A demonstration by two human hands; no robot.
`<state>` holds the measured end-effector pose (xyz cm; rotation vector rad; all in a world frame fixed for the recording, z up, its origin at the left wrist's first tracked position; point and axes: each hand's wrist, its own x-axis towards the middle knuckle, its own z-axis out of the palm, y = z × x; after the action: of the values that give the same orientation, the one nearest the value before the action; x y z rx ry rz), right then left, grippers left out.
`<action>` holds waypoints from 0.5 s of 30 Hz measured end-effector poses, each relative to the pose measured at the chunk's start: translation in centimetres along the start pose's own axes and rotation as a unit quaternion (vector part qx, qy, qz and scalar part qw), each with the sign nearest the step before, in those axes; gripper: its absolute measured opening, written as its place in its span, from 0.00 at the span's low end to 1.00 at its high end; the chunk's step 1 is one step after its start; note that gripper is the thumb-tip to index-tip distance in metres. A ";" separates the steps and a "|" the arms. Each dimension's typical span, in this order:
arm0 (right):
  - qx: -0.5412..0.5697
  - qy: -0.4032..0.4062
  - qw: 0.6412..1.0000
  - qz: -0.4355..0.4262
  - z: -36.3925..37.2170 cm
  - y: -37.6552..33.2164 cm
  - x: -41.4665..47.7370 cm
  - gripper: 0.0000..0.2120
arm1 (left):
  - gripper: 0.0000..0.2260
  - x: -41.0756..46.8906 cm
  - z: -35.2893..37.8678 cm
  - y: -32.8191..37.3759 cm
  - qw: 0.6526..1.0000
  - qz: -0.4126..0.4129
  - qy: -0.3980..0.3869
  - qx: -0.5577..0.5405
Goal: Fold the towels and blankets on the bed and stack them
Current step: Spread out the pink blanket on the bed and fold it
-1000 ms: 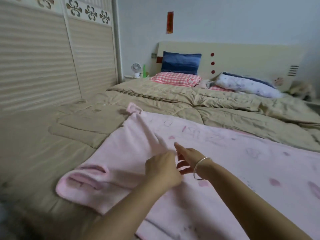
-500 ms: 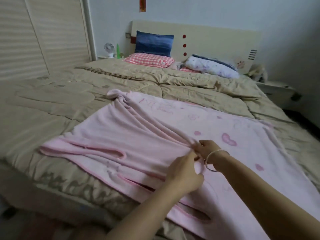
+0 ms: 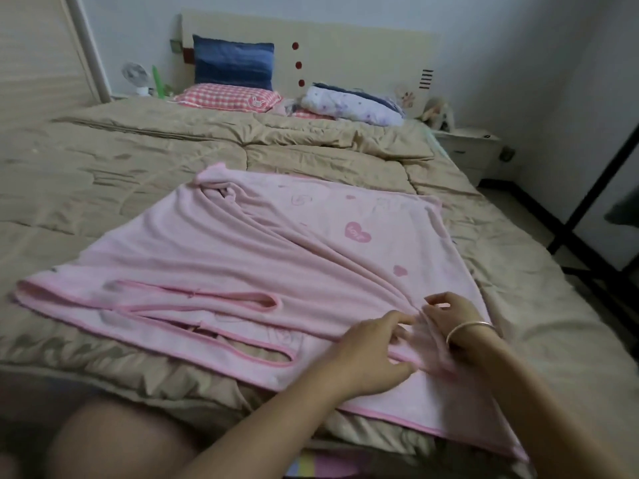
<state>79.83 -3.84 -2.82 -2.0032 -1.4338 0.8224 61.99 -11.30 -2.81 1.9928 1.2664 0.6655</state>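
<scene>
I am looking down at both hands meeting on the pink blanket near the foot of the bed. The left hand holds a gathered ridge of the cloth between thumb and fingers. The right hand, with a silver bracelet on its wrist, pinches the same ridge with curled fingers just beside it, so the 2 hands almost touch. The blanket lies spread over a tan quilt, with long creases running from the pinch toward its far left corner. Its near left side is doubled over in 2 loose loops of hem, and its near right corner reaches the edge of the bed. Both forearms cross the near part of the blanket and hide the cloth under them, and a bare knee sits against the bed edge at lower left. Well beyond the blanket, a blue pillow leans on the headboard, with a checked pillow flat in front of it and a flowered pillow to the right. A small fan and a green bottle stand left of the headboard, beside a slatted wardrobe. A white nightstand stands on the right, and nearer along that side is a black frame.
</scene>
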 end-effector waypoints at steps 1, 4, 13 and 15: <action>0.003 0.016 1.000 0.001 0.6 0.3 -0.3 0.09 | 0.23 -0.2 -0.2 -0.8 0.999 0.005 0.012 0.031; 0.033 0.043 0.998 0.009 1.5 0.5 -2.2 0.14 | 0.17 -0.7 -0.9 -2.6 0.994 0.011 0.036 0.105; -0.154 0.096 0.983 0.014 1.3 1.7 -3.3 0.18 | 0.11 -2.7 0.6 -5.4 0.983 0.007 0.151 0.106; -0.145 0.129 0.981 0.005 0.9 2.5 -3.1 0.15 | 0.10 -2.7 1.1 -5.5 0.980 0.005 0.167 0.110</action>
<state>79.98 -7.48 -4.67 -2.2362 -1.4556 0.3530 58.54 -12.36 -7.87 2.1266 1.5857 0.9299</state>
